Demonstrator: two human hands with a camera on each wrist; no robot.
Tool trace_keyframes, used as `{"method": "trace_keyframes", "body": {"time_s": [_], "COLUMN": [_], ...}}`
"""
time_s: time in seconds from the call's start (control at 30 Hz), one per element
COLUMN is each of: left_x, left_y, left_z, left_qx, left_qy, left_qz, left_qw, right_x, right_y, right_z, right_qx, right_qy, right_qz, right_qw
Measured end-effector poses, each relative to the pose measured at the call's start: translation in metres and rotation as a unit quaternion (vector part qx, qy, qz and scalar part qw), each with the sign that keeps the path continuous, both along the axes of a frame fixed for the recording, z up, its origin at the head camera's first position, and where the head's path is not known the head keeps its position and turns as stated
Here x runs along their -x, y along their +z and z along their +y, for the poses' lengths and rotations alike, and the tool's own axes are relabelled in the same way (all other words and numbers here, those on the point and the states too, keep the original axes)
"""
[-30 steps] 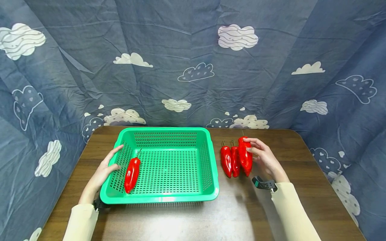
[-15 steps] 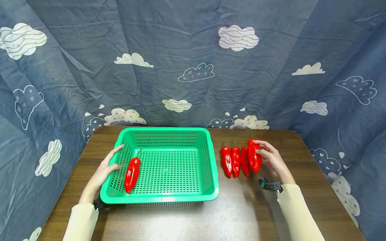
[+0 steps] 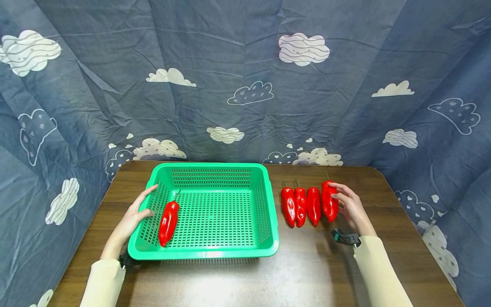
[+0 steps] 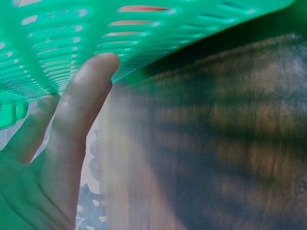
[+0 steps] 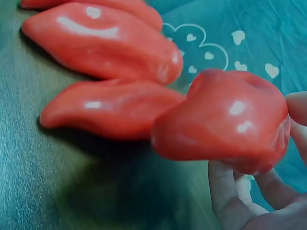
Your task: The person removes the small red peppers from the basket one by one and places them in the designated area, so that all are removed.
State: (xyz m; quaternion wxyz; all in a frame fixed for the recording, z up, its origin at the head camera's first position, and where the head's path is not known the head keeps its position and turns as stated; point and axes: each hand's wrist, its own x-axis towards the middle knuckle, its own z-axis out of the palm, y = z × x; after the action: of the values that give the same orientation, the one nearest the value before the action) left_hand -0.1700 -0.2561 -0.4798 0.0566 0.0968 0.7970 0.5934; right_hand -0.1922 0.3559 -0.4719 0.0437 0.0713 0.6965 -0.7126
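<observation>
My right hand holds a glossy red pepper at the right end of a row of red peppers. In the right wrist view the thumb and fingers grip this pepper, whose tip overlaps a neighbouring one. Three more peppers lie side by side to its left, the closest being a slim one. My left hand rests at the left wall of the green basket, fingers loosely extended; the left wrist view has the fingers against the slotted wall. One pepper lies inside the basket.
A brown wooden table carries everything, with its rounded back corners near the cloth. Blue-grey cloth with white clouds hangs behind and at both sides. The row of peppers is just right of the basket.
My right hand has moved right with its pepper, away from the other three, uncovering the third one; the held pepper is also slightly lower in view. My left hand and the basket have stayed put.
</observation>
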Motion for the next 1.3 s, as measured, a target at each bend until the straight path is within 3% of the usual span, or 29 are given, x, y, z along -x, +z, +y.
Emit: {"method": "trace_keyframes", "body": {"time_s": [0.4, 0.93, 1.3], "left_x": [0.0, 0.0, -0.001], "left_y": [0.0, 0.0, 0.001], "left_z": [0.0, 0.0, 0.0], "left_qx": [0.001, 0.007, 0.006], "left_qy": [0.002, 0.003, 0.007], "left_qz": [-0.002, -0.003, -0.008], "left_qw": [1.0, 1.0, 0.9999], "right_x": [0.001, 0.01, 0.012], "right_y": [-0.021, -0.032, -0.033], "right_z": [0.01, 0.007, 0.007], "right_qx": [-0.018, -0.166, -0.171], "right_qy": [-0.026, -0.018, -0.007], "right_qz": [-0.001, -0.016, -0.021], "right_qw": [0.9995, 0.9858, 0.985]}}
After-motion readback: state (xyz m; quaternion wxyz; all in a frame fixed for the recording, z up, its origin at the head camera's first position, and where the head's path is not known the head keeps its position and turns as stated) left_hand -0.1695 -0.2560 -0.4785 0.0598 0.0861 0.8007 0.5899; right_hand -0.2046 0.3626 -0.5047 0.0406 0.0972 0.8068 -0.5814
